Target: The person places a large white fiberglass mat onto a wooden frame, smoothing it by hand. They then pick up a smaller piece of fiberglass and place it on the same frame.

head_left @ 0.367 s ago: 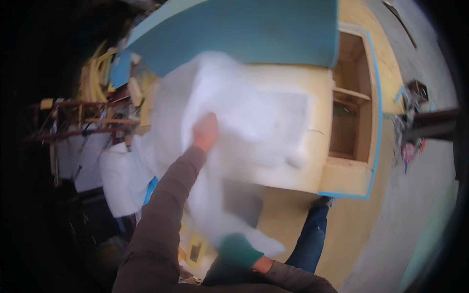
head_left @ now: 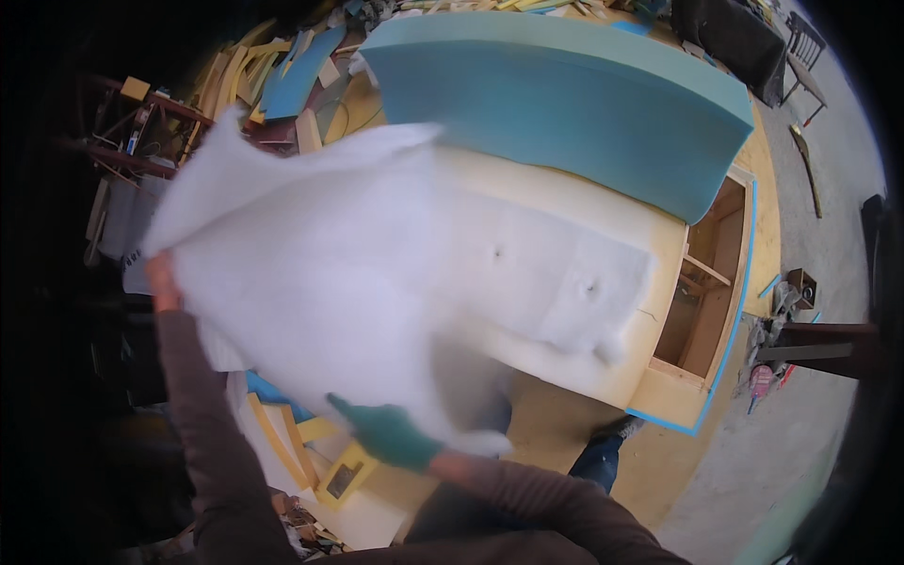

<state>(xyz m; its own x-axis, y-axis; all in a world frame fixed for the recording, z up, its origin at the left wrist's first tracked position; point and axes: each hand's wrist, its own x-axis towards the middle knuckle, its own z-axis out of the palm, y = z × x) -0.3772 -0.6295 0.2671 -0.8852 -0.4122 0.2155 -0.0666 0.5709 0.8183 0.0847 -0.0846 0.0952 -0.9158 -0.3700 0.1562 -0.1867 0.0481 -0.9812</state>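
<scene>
A large white sheet of fluffy batting spreads in the air and over the left part of a cream foam-covered frame. My bare left hand grips its left edge, with the fingers partly hidden and blurred. My right hand, in a green glove, is at the near edge of the sheet. One gloved digit points up and left; the others seem closed on the batting. On the foam lies a pale grey-white pad with small dimples.
A thick blue foam slab stands along the frame's far side. At right is an open wooden compartment edged in blue. Yellow foam offcuts lie near my legs, with more scraps at far left. A dark chair stands far right.
My left hand has swung left and a little toward me, pulling the batting out wide. My gloved right hand has moved up and left. The view has turned, showing more of the far side.
</scene>
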